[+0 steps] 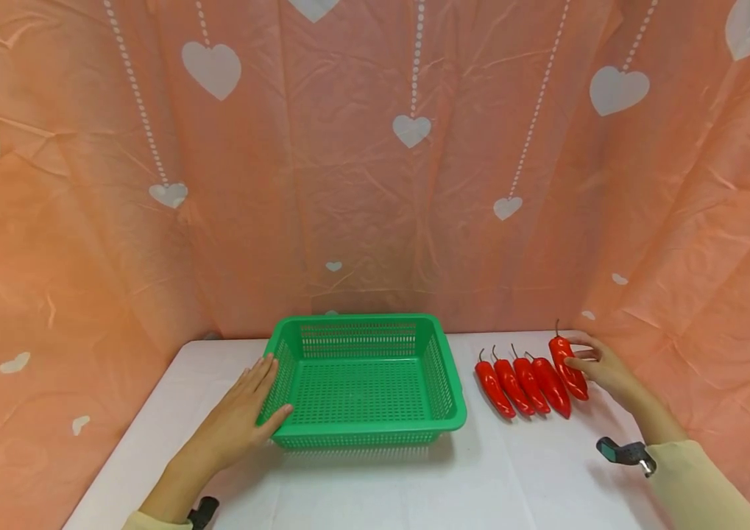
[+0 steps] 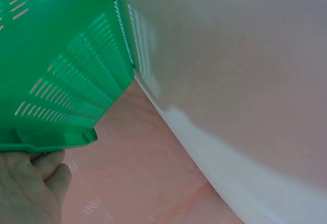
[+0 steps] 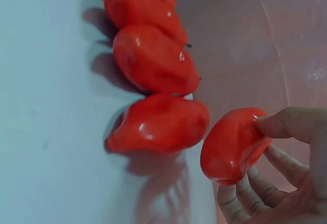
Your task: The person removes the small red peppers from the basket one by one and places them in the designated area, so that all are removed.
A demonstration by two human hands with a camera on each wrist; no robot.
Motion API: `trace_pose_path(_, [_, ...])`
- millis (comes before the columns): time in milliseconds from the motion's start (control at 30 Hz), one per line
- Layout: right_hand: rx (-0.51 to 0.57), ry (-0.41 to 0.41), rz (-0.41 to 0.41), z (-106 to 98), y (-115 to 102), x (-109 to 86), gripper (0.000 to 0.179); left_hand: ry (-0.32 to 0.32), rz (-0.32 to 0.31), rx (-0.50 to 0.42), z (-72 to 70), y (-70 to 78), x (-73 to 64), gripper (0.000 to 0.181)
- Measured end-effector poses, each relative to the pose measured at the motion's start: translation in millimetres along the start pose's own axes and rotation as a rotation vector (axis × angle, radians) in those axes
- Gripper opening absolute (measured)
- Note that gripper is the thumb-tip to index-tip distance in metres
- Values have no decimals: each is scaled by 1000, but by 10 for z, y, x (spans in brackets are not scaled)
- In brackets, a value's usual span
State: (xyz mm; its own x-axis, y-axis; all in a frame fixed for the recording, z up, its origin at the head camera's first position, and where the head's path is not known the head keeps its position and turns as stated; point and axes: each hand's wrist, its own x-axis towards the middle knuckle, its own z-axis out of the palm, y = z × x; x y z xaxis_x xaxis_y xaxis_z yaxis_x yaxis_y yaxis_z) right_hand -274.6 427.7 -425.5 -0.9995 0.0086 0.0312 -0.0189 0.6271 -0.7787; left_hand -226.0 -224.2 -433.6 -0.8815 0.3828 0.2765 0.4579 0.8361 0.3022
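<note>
A green plastic basket (image 1: 361, 425) with slotted walls stands on the table, nothing lying inside it. My left hand (image 1: 242, 414) rests on the basket's left rim with its fingers straight; in the left wrist view the hand (image 2: 30, 188) touches the rim from outside. At the right, my right hand (image 1: 603, 364) pinches a red chili pepper (image 3: 232, 147) between thumb and fingers, and in the right wrist view it appears raised off the table. Several more red chili peppers (image 1: 510, 384) lie side by side in a row just left of that hand, green stems pointing away.
A white cloth covers the table (image 1: 401, 486). Behind and on both sides hangs an orange-pink curtain (image 1: 361, 184) with white hearts, close to the table's edges. Dark wrist camera mounts (image 1: 626, 451) sit on the forearms.
</note>
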Motion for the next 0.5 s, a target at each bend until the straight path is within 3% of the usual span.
trace_pose_path(500, [-56,-31,108,-53,209,26,65,-5,0,-12,-26,37,-2,85])
